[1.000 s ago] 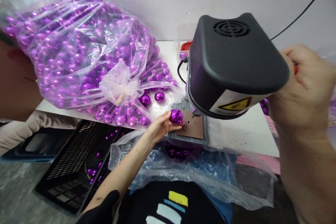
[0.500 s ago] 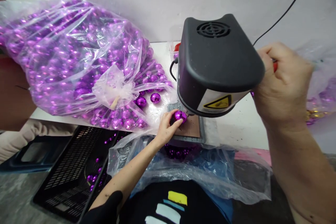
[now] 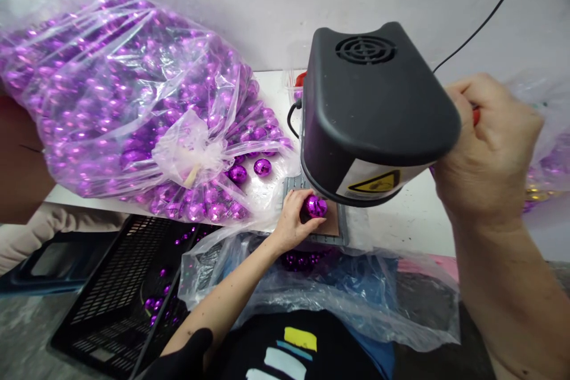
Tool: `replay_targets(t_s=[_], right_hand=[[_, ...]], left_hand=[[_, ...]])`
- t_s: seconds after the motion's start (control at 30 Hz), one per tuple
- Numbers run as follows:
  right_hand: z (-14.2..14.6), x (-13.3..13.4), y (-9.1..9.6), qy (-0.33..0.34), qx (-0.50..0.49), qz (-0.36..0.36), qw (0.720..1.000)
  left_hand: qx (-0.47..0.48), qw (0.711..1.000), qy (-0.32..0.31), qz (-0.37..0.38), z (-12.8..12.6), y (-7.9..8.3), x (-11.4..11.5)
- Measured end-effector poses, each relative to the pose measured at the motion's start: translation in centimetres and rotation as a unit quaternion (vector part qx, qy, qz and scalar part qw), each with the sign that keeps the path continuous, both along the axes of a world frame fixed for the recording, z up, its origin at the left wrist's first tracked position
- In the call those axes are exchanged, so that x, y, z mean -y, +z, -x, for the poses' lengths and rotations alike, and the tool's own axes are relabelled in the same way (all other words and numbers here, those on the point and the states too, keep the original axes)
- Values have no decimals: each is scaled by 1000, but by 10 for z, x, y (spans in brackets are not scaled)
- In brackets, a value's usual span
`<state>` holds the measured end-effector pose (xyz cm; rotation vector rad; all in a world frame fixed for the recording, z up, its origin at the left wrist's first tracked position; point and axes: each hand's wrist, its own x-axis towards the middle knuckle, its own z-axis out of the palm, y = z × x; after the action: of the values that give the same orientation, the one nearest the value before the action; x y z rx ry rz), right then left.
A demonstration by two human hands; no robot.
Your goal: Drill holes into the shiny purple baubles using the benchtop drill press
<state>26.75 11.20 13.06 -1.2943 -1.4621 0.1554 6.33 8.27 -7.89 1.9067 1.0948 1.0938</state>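
Observation:
My left hand (image 3: pixel 294 222) curls its fingers and thumb around a shiny purple bauble (image 3: pixel 316 206), low over the brown pad (image 3: pixel 331 227) on the press's grey base. Above and to the right is the black head of a bench press (image 3: pixel 369 101), with a vent on top and a yellow warning label. At its right side my right hand (image 3: pixel 490 148) is closed around a lever handle, of which only a bit of red (image 3: pixel 476 116) shows. The press head hides whatever is directly beneath it.
A large clear bag of purple baubles (image 3: pixel 102 89) fills the table's left, with two loose baubles (image 3: pixel 262 167) beside it. A black crate (image 3: pixel 111 297) stands below left. Clear plastic with baubles inside (image 3: pixel 307 258) hangs at the table's front edge. Another bag (image 3: pixel 550 154) lies far right.
My left hand has moved slightly right and toward me with the bauble, turning it. My right hand and the press head sit a little further right in the view.

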Motion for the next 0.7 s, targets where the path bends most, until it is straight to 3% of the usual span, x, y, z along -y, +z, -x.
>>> replay_targets(t_s=[0.23, 0.43, 0.6, 0.7], right_hand=[[-3, 1, -5, 13, -23, -3, 1000], [-5, 5, -6, 11, -22, -6, 1000], [-4, 33, -17, -73, 103, -65, 990], [-4, 55, -30, -101, 132, -64, 984]], left_hand=[[27, 996, -7, 90, 0, 6, 1], [22, 996, 2, 90, 0, 5, 1], [44, 995, 3, 89, 1, 2, 2], [46, 995, 7, 89, 0, 5, 3]])
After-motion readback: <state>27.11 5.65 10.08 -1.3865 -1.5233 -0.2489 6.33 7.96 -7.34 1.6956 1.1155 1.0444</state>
